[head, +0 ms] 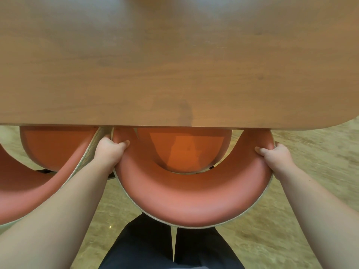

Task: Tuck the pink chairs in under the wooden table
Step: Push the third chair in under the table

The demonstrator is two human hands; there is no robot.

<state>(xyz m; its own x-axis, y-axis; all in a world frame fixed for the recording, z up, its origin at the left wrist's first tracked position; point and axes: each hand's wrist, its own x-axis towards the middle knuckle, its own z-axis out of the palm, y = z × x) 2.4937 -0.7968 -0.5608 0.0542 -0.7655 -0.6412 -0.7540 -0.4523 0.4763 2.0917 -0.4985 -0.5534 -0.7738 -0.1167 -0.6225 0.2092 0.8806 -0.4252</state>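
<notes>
Both grips are holding tight: left hand [109,150] and right hand [275,155] squeezing the pink chair [192,199]. Fingers might be getting pinched against the table [174,65] edge or the next chair [29,189].

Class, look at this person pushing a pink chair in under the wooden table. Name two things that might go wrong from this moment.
1. The left hand grips the chair backrest in the narrow gap beside the neighbouring chair; its fingers could get pinched between the two.
2. Both the left and the right hand sit close to the table edge, so pushing further may jam knuckles or the armrest ends against it.
</notes>
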